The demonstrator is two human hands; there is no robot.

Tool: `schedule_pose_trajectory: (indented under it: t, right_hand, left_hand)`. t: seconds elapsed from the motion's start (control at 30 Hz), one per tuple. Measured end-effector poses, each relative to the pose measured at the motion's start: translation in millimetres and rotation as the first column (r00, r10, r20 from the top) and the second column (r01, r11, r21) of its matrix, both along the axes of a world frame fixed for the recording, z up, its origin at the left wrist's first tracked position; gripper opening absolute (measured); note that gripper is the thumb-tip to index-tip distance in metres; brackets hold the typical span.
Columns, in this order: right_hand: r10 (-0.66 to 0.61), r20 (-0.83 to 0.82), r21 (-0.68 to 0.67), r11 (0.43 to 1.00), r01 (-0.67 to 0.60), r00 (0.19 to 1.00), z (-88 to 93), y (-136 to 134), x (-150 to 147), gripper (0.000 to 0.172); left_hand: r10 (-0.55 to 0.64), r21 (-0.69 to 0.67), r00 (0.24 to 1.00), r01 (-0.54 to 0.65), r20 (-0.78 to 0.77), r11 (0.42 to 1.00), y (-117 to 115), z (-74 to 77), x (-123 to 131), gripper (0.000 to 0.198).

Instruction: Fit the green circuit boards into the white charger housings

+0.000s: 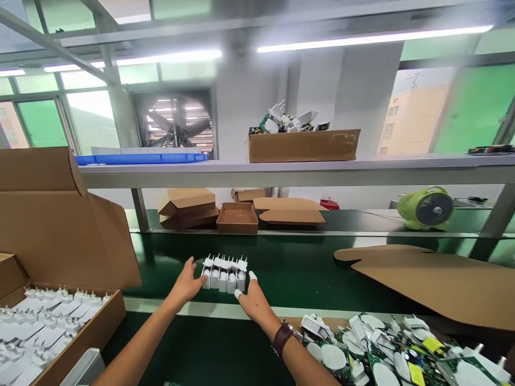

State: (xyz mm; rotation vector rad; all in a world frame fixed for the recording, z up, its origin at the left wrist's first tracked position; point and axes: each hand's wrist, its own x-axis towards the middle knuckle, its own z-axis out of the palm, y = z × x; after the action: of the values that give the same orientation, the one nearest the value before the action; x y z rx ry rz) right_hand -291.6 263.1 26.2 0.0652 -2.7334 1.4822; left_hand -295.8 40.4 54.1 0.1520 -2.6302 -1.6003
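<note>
A short row of white plug adapters (pixel 224 276) sits side by side at the green belt, metal prongs pointing up. At its left end is my left hand (pixel 187 284), thumb against the end adapter and the other fingers spread away from it. My right hand (pixel 257 303) is at the right end, with white covers on the thumb and a fingertip. That thumb reaches the lower corner of the last adapter, while the finger stands slightly apart. Both hands look open around the row. A dark watch strap (pixel 282 338) circles my right wrist.
An open carton (pixel 116 316) of white adapters stands at left. At lower right lies a heap of circuit boards and white parts (pixel 374 348), below a flat cardboard sheet (pixel 434 279). Overhead, a shelf (pixel 225 174) carries a parts box (pixel 303 146). A green fan (pixel 426 209) stands behind.
</note>
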Motion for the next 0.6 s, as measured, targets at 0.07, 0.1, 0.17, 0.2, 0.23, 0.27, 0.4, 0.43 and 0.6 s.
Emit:
schedule_pose_trajectory:
  t: [0.07, 0.1, 0.17, 0.2, 0.23, 0.27, 0.4, 0.43, 0.6]
  right_hand:
    - [0.030, -0.023, -0.011, 0.999, -0.031, 0.999, 4.9, 3.7, 5.6, 0.070]
    - [0.054, -0.034, -0.014, 0.998, -0.055, 0.998, 8.4, 6.0, 10.4, 0.073]
    - [0.118, -0.048, -0.010, 0.993, -0.119, 0.992, 17.7, 10.5, 24.8, 0.073]
    - [0.159, -0.045, -0.002, 0.987, -0.160, 0.986, 23.4, 12.4, 34.4, 0.071]
    - [0.205, -0.035, 0.009, 0.979, -0.205, 0.978, 29.4, 13.7, 45.6, 0.068]
    - [0.254, -0.020, 0.022, 0.967, -0.254, 0.967, 35.4, 14.2, 58.2, 0.066]
    - [0.495, 0.034, 0.088, 0.864, -0.496, 0.868, 50.2, 7.8, 110.5, 0.056]
    - [0.563, 0.037, 0.122, 0.818, -0.563, 0.826, 49.9, 3.4, 121.2, 0.054]
    - [0.730, 0.043, 0.257, 0.652, -0.713, 0.682, 26.3, -36.8, 150.1, 0.048]
  left_hand:
    - [-0.073, -0.008, 0.996, 0.072, -0.042, 0.997, -14.9, 18.2, 21.0, 0.073]
    - [-0.143, -0.013, 0.989, 0.142, -0.045, 0.990, -22.0, 28.1, 34.5, 0.072]
    - [-0.277, -0.030, 0.961, 0.276, -0.005, 0.961, -34.2, 48.4, 65.2, 0.069]
    - [-0.330, -0.058, 0.944, 0.331, 0.027, 0.942, -39.3, 58.3, 81.4, 0.070]
    - [-0.378, -0.120, 0.923, 0.385, 0.076, 0.915, -44.0, 67.8, 97.3, 0.072]
    - [-0.410, -0.217, 0.902, 0.431, 0.137, 0.876, -48.6, 76.6, 112.5, 0.073]
    - [-0.347, -0.446, 0.919, 0.395, 0.190, 0.803, -73.0, 99.9, 165.5, 0.075]
    - [-0.307, -0.460, 0.940, 0.342, 0.151, 0.819, -80.8, 101.5, 178.3, 0.071]
    - [-0.081, -0.592, 0.980, 0.176, 0.184, 0.787, -115.6, 78.2, 247.1, 0.028]
